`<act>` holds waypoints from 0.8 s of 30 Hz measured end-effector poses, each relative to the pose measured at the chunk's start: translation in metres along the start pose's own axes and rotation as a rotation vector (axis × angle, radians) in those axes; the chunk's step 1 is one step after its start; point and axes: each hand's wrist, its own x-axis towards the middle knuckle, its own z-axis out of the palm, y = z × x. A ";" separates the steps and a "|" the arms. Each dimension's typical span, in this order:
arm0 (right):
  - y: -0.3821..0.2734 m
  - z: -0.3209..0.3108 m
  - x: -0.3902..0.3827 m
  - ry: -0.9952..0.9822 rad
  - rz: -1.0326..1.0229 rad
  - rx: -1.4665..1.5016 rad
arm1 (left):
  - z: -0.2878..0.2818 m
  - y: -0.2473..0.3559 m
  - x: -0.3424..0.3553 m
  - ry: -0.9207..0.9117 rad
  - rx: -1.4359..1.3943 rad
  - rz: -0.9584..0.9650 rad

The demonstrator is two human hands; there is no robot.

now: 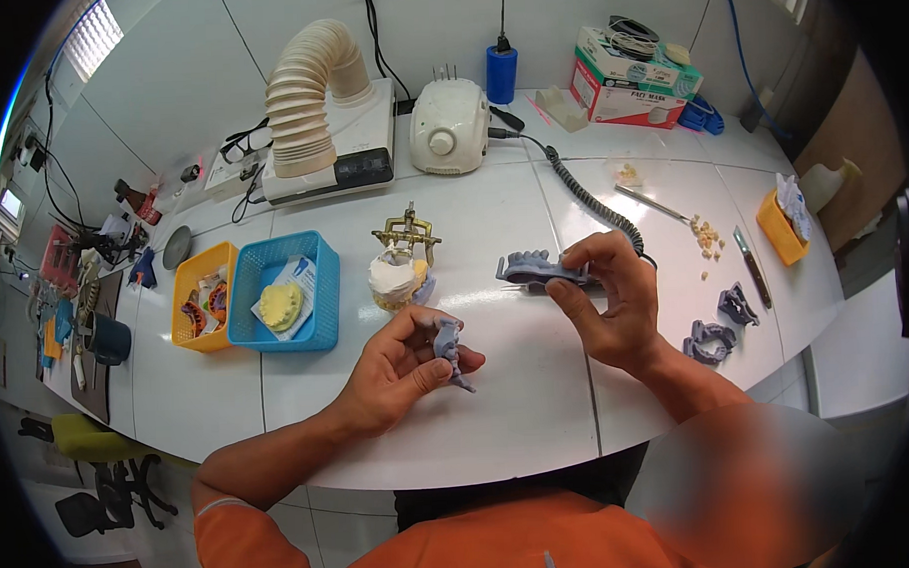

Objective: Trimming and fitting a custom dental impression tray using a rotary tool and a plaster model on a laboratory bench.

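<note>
My left hand (402, 371) grips a small grey printed dental piece (449, 346) between thumb and fingers, just above the white table (499, 413). My right hand (610, 299) holds a longer grey printed dental arch (534, 269) together with a slim handpiece whose coiled black cord (592, 204) runs back to a white control unit (449, 126). The two hands are a short distance apart at the table's middle. A brass articulator with white plaster casts (402, 266) stands just beyond my left hand.
A blue basket (285, 290) with a yellow cast and an orange basket (203, 296) sit at the left. Two more grey printed pieces (721, 327) lie at the right, near a metal tool (751, 266), loose small teeth (708, 235) and an orange bin (781, 228). A beige suction hose (303, 94) stands at the back.
</note>
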 end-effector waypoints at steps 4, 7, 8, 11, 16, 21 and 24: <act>-0.003 -0.001 0.004 -0.045 -0.001 0.315 | 0.001 0.000 0.000 -0.003 0.043 0.010; -0.007 0.001 0.001 -0.120 0.350 0.870 | 0.002 -0.002 0.003 0.005 0.030 0.016; -0.010 0.003 -0.003 -0.119 0.460 0.922 | 0.002 -0.004 0.003 0.009 0.027 0.014; -0.027 0.006 -0.004 -0.217 0.702 1.062 | 0.000 -0.010 0.003 0.007 0.001 0.084; -0.024 0.016 -0.010 -0.373 0.766 1.037 | -0.001 -0.012 0.003 0.023 0.023 0.057; -0.024 0.018 -0.009 -0.392 0.858 1.114 | 0.002 -0.009 0.000 0.046 0.020 0.019; -0.021 0.017 -0.011 -0.423 0.785 1.028 | 0.003 -0.008 0.000 0.045 0.027 0.024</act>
